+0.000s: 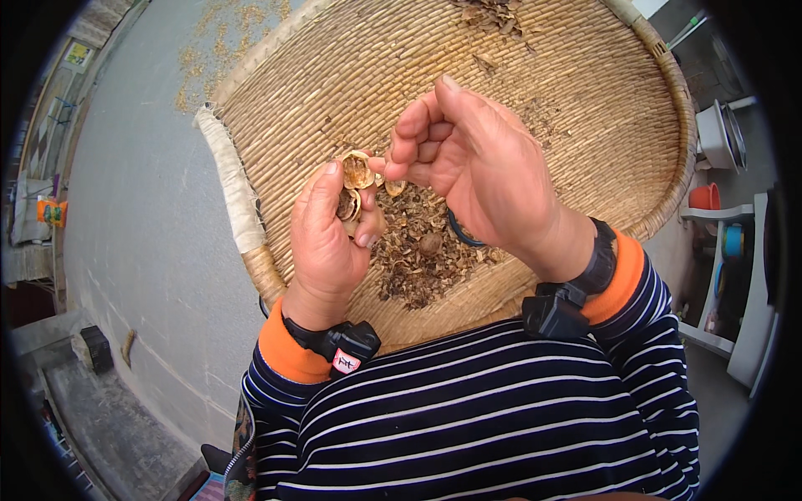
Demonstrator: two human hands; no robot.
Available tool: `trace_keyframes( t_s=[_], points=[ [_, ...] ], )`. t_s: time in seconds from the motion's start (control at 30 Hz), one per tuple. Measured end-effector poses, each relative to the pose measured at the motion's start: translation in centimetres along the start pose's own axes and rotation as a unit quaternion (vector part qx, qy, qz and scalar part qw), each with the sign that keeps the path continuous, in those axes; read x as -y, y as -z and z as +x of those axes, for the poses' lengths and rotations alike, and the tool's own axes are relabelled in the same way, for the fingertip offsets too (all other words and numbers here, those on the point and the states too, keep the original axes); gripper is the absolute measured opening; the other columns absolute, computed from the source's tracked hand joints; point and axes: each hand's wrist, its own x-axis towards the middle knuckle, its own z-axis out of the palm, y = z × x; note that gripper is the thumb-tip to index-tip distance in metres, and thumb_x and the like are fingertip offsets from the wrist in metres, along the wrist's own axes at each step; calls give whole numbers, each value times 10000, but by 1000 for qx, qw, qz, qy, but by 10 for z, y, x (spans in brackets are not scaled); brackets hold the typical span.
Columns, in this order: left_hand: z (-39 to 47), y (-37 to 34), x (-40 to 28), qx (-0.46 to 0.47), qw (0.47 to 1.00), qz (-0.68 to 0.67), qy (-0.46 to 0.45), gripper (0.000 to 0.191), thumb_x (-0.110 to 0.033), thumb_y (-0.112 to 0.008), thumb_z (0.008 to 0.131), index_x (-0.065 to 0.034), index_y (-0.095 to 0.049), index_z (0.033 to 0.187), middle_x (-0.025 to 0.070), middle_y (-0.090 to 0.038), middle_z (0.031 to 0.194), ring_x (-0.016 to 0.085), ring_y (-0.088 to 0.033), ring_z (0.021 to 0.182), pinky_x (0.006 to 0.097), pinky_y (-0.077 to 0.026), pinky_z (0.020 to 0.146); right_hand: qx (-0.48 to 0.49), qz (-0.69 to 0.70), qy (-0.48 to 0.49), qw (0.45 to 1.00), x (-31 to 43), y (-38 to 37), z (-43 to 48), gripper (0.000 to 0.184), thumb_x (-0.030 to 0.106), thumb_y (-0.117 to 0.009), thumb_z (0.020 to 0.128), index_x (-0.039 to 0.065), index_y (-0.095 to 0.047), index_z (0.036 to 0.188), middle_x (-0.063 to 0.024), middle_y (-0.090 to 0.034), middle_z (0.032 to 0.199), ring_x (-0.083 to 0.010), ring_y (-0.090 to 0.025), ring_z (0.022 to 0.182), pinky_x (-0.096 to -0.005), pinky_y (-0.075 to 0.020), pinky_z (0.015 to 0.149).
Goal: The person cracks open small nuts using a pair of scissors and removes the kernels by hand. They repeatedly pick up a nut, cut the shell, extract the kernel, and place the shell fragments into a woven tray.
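Note:
My left hand holds cracked walnut shell pieces over a woven winnowing basket. One hollow half shell faces up between thumb and fingers, with another broken shell below it. My right hand is raised close beside, its thumb apart and its fingers curled. A fingertip of it meets the edge of the upper shell, and its visible palm is bare. Just under those fingertips shows a further shell piece. Below both hands lies a pile of brown shell fragments with a round brown walnut on it.
A dark ring-shaped object is partly hidden behind my right wrist. Dry brown flakes lie at the basket's far side. Yellowish bits are scattered on the grey floor. At right are a white shelf and a red pot.

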Motion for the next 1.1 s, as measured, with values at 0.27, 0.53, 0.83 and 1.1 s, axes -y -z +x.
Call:
trace_keyframes(
  t_s=[0.27, 0.53, 0.83, 1.1],
  points=[
    [-3, -10, 2, -36, 994, 86, -55, 246, -261, -430, 1008, -43, -537, 968, 57, -530, 769, 97, -395, 487, 206, -315, 425, 16, 7, -9, 1000, -2, 0, 0, 383, 305, -382, 1016, -25, -552, 921, -108, -575, 837, -177, -591, 767, -302, -514, 756],
    [-2, -8, 5, -27, 996, 76, -36, 251, -260, -427, 1014, -39, -538, 978, 54, -537, 794, 81, -402, 504, 186, -309, 415, 13, -7, -23, 1000, -5, 0, 2, 403, 312, -359, 1020, -25, -558, 920, -107, -582, 828, -180, -592, 755, -306, -517, 740],
    [-2, -8, 5, -18, 996, 83, -26, 264, -268, -415, 1016, -35, -533, 977, 60, -549, 812, 82, -392, 482, 190, -312, 418, 31, -111, -25, 993, 6, -1, 1, 452, 343, -311, 1030, -25, -558, 941, -115, -595, 836, -179, -599, 766, -326, -526, 749],
    [0, -1, 0, 6, 999, 5, 33, 311, -280, -366, 1021, -23, -539, 999, 39, -504, 751, 96, -368, 455, 234, -326, 435, 11, -98, -23, 995, 10, -1, 1, 457, 336, -305, 1030, -22, -568, 923, -114, -598, 830, -187, -606, 742, -339, -536, 751]
  ],
)
